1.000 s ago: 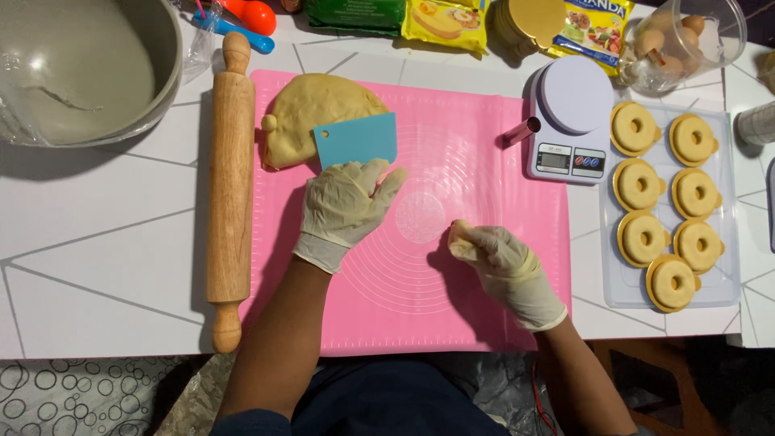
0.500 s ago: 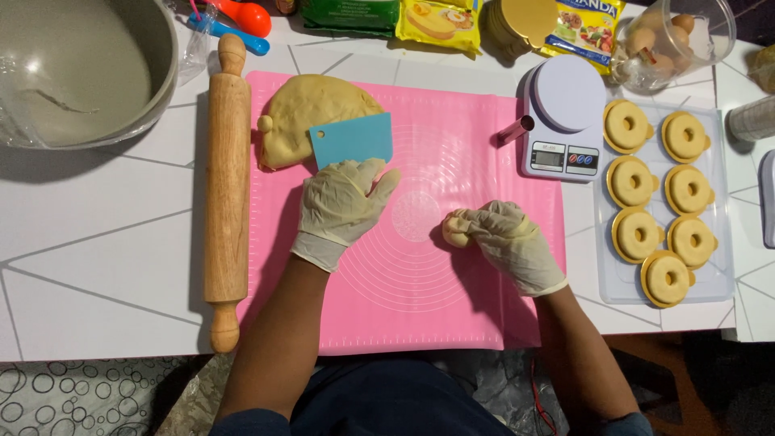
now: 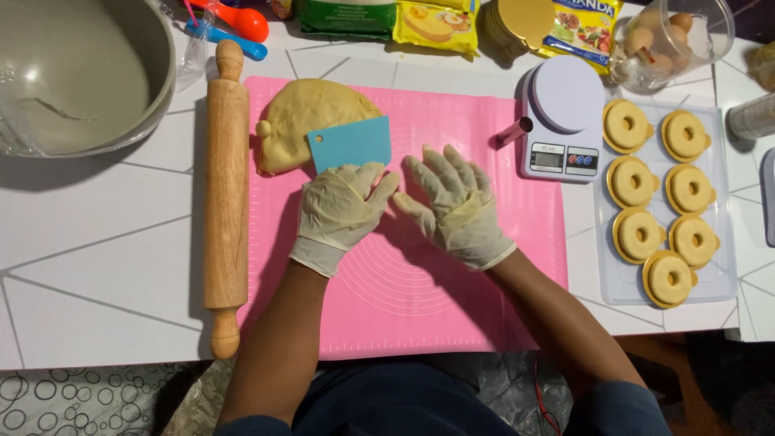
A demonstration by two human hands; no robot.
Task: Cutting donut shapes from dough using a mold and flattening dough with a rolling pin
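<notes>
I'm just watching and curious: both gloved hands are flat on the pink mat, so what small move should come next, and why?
Probably roll the right hand back and forth. It lies flat on the pink mat beside the left hand, seemingly covering a small dough piece, though none shows. The dough slab and blue scraper lie untouched above.

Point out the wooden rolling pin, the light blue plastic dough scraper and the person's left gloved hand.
Wooden rolling pin (image 3: 225, 190), head view, middle of the barrel.
Light blue plastic dough scraper (image 3: 349, 144), head view, centre of the flat blade.
Left gloved hand (image 3: 341, 208), head view, back of the hand.
</notes>
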